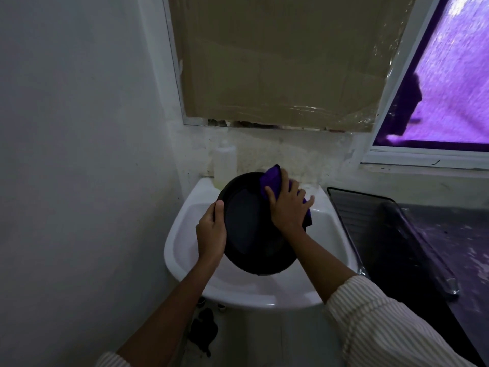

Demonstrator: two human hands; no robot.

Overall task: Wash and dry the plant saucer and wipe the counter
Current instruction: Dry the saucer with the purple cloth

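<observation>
The round black plant saucer (248,229) is held tilted over the white sink (238,290). My left hand (211,234) grips its left rim, thumb on the inner face. My right hand (287,207) presses a purple cloth (272,181) against the saucer's upper right rim, fingers spread over the cloth. Part of the cloth hangs behind the saucer's right edge.
A pale plastic bottle (225,162) stands on the sink's back left ledge against the wall. A dark counter (449,234) with a clear tray (370,223) on it lies to the right of the sink. A cardboard-covered window is above; dark objects lie on the floor below.
</observation>
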